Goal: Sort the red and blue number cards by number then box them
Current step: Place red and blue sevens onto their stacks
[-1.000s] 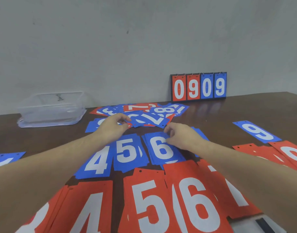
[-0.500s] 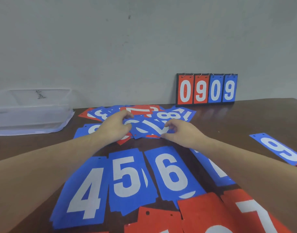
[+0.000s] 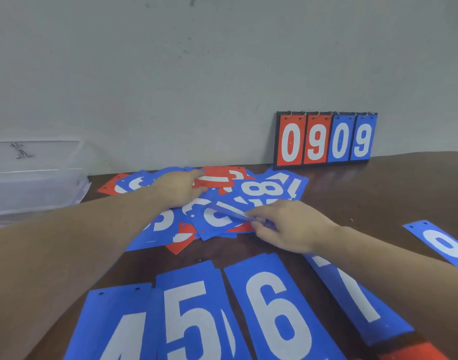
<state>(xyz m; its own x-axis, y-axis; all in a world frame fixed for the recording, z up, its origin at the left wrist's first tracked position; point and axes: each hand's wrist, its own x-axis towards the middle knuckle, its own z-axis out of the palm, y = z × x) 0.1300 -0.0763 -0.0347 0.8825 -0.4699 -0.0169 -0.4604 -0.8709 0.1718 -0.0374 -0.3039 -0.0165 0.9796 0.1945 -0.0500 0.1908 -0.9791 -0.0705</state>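
A loose heap of red and blue number cards [image 3: 261, 189] lies on the brown table [image 3: 378, 193] near the wall. My left hand [image 3: 178, 189] rests on the heap's left part, fingers reaching onto a red card [image 3: 217, 179]. My right hand [image 3: 287, 226] pinches the edge of a blue card [image 3: 230, 213] and lifts it off the heap. Nearer to me lie sorted blue piles: 4 [image 3: 113, 326], 5 [image 3: 194, 315], 6 [image 3: 277, 313] and 7 [image 3: 352, 300]. A clear plastic box [image 3: 33, 175] stands at the far left.
A small flip scoreboard [image 3: 325, 139] reading 0909 leans against the wall behind the heap. A blue 9 card [image 3: 440, 242] lies at the right edge. A strip of red card [image 3: 414, 352] shows at the bottom right.
The camera has tipped up and closer to the heap. My left hand slid further back onto the red card. My right hand has raised one blue card's edge.
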